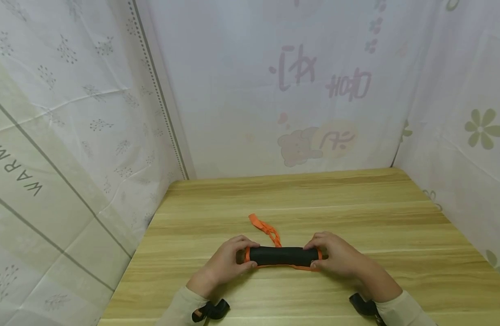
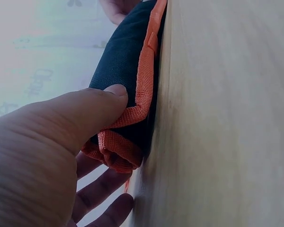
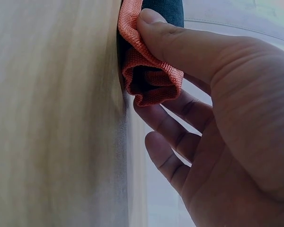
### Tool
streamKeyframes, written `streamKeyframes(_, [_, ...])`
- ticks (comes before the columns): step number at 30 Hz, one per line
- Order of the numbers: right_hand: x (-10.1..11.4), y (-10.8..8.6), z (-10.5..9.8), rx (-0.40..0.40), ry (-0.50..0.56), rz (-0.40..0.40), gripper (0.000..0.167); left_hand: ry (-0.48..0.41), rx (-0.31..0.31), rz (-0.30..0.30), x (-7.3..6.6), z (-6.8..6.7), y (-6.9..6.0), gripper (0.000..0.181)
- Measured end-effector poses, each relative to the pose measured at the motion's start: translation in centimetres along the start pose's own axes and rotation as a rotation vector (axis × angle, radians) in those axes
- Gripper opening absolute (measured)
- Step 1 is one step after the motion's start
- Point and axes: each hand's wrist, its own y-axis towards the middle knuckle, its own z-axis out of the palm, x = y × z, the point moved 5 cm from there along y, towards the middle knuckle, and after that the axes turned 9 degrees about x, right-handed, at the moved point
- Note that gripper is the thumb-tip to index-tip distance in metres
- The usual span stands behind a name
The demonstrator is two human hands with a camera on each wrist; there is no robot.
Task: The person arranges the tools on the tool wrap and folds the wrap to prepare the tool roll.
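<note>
A rolled black fabric bundle with orange edging (image 1: 280,256) lies crosswise on the wooden table. My left hand (image 1: 228,260) grips its left end, thumb on the near side and fingers on the far side. At the opposite end my right hand (image 1: 336,254) holds the roll the same way. In the left wrist view the left thumb (image 2: 102,106) presses the black cloth beside the orange trim (image 2: 145,75). The right wrist view shows the roll's open spiral end (image 3: 154,82) between thumb and fingers. An orange strap (image 1: 266,228) trails from the roll's far side.
The wooden table (image 1: 315,203) has light and dark grain. Printed curtains hang around it: a left one (image 1: 91,113), a back one (image 1: 233,113) and a right one (image 1: 449,136). Black wrist camera mounts (image 1: 217,309) sit near both cuffs.
</note>
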Motion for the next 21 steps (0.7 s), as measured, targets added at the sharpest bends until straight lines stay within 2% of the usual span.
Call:
streamKeyframes(11, [0.15, -0.23, -0.09, 0.001, 0.013, 0.005, 0.041, 0.001, -0.001, 0.016, 0.01, 0.09, -0.16, 0.045])
streamKeyframes(21, [0.22, -0.44, -0.19, 0.001, 0.075, -0.016, 0.043, -0.06, -0.04, 0.051, -0.01, 0.13, -0.27, 0.046])
